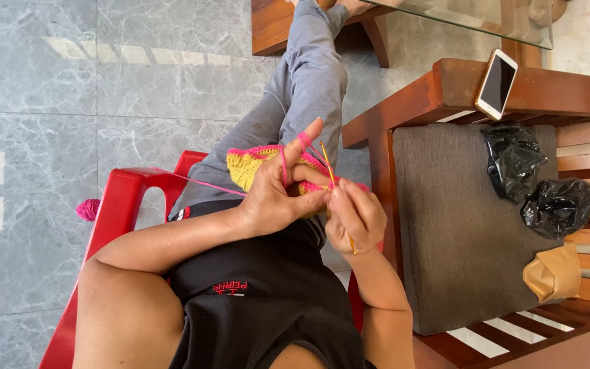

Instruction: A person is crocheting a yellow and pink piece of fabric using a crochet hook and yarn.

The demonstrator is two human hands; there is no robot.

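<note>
While I sit on the red plastic chair [121,198] over the grey marble floor [49,102], a wooden bench [445,89] stands just to my right. On its grey cushion [452,225] lie two black plastic bags [513,158] near the back edge and a brown paper bag [553,273] beside them; a phone [496,83] rests on the bench arm. Resting on my lap, the crochet piece [250,164] is yellow with a pink border, soft and slightly bunched. My left hand [274,195] grips its edge, pink yarn [199,183] looped over the raised forefinger. My right hand [355,215] is closed around the gold crochet hook [329,171]. A pink yarn ball [88,209] lies on the floor beside the chair.
</note>
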